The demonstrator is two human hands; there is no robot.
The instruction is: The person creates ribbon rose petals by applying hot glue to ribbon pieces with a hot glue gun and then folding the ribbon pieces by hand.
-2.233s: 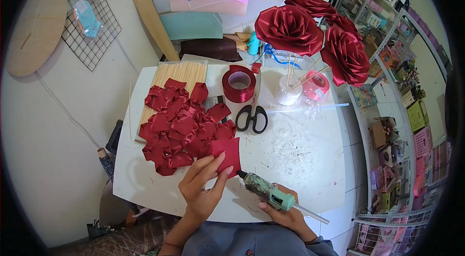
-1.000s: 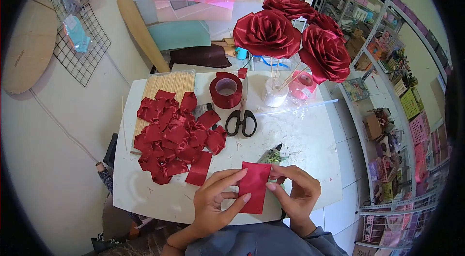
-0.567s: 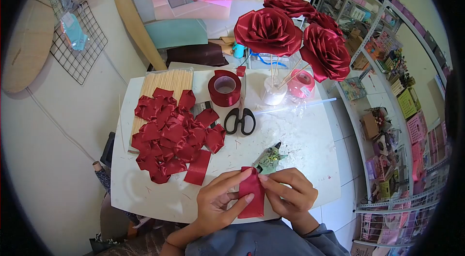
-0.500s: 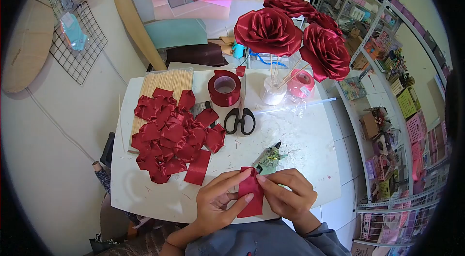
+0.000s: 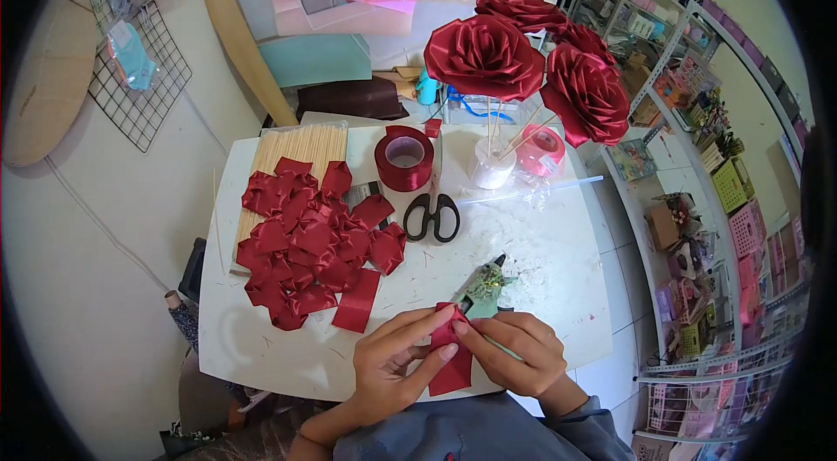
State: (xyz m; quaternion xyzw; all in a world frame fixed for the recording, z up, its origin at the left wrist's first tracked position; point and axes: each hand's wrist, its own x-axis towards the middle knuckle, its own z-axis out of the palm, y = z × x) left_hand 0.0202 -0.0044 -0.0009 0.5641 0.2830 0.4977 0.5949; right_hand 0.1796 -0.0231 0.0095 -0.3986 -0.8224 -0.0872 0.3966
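Observation:
A short piece of dark red satin ribbon [image 5: 451,376] hangs between my hands at the table's front edge. My left hand [image 5: 397,365] pinches its left side between thumb and fingers. The fingertips of my right hand [image 5: 516,355] are closed on its upper right corner, which looks folded over. Just beyond my right hand lies a green glue gun [image 5: 485,291] with a black nozzle, partly hidden by the fingers. To the left, folded red ribbon petals [image 5: 305,239] form a heap, with a flat ribbon piece [image 5: 356,302] at its near edge.
Black-handled scissors [image 5: 432,219] and a red ribbon roll [image 5: 404,159] lie mid-table. Wooden sticks [image 5: 301,145] sit under the petals. Large red ribbon roses [image 5: 485,57] stand on sticks in a white holder [image 5: 493,166], beside a pink tape roll [image 5: 540,152]. Shelves [image 5: 697,226] line the right.
My right fingers have shifted slightly left and down over the ribbon's upper corner, folding it inward. My left hand keeps nearly the same hold.

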